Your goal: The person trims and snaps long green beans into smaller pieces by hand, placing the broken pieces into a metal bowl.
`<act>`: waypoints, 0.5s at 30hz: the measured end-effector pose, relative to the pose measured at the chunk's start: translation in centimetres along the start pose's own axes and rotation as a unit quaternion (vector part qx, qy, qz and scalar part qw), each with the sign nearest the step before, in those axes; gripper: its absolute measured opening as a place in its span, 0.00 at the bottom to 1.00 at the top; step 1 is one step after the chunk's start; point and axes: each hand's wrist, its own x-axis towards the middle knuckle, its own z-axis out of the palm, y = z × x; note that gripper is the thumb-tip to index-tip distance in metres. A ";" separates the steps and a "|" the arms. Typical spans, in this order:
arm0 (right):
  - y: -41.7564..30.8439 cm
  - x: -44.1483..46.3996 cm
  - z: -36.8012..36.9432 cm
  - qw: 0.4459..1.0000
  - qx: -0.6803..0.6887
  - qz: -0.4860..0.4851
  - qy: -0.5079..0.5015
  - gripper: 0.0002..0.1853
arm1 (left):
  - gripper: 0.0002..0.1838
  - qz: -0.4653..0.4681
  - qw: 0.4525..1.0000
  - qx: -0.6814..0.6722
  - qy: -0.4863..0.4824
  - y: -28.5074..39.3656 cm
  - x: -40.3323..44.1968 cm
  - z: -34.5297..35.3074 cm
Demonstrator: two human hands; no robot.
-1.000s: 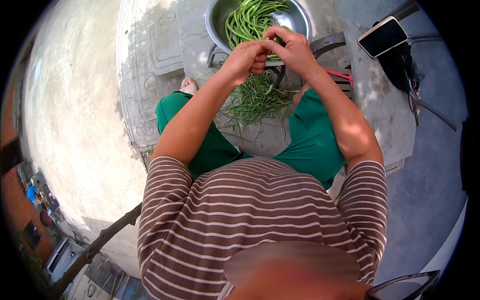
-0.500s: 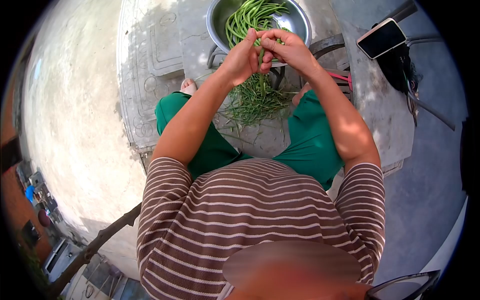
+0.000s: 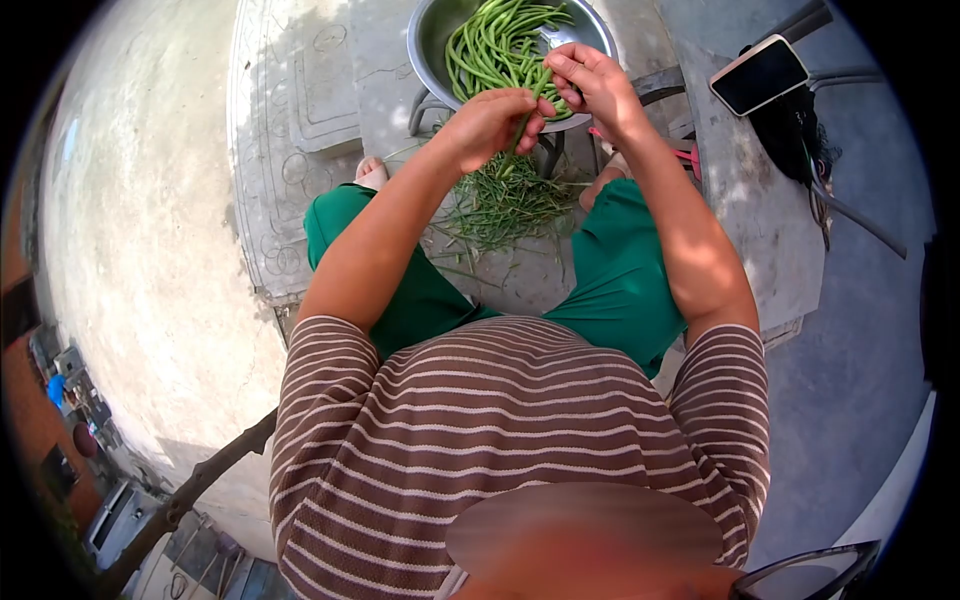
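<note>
My left hand [image 3: 495, 125] is closed around a long green bean [image 3: 521, 133], whose lower end hangs below the fingers. My right hand [image 3: 600, 90] is a little higher and to the right, thumb and fingertips pinched at the bean's upper end. Beneath and beyond both hands stands a metal bowl [image 3: 428, 50] with a heap of green beans [image 3: 490, 50] inside. Part of the bowl's near rim is hidden by my hands. On the ground between my feet lies a pile of thin green trimmings [image 3: 505, 205].
The bowl rests on a low stand with dark curved legs. At the right, a phone [image 3: 760, 75] lies beside a black bag [image 3: 785, 130] on a grey slab [image 3: 745, 210]. My knees in green trousers [image 3: 630, 270] flank the pile. A wooden pole [image 3: 210, 475] slants at lower left.
My hands were close together at the bean; now they are apart, the right hand up and to the right, the left slightly lower. The view has shifted slightly.
</note>
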 end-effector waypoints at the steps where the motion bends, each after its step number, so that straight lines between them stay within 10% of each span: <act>1: 0.0 0.0 -0.1 1.000 0.000 0.000 0.000 0.10 | 0.14 0.000 1.000 0.000 0.000 -0.3 0.2 -0.4; 4: -0.1 -0.2 -0.1 1.000 -0.008 -0.009 -0.019 0.08 | 0.12 -0.026 0.997 -0.060 -0.044 -0.9 0.9 -2.0; 7: 0.0 -1.3 2.0 0.907 -0.305 -0.290 -0.028 0.07 | 0.10 -0.026 0.994 -0.092 -0.060 -0.9 0.9 -1.6; 10: -0.8 -3.2 5.0 0.897 -0.277 -0.338 -0.071 0.07 | 0.11 0.021 0.985 -0.053 0.164 -0.7 0.6 0.9; 15: -1.9 -1.2 2.4 0.988 0.141 -0.062 -0.032 0.09 | 0.18 0.033 0.995 -0.077 0.054 0.3 0.0 1.1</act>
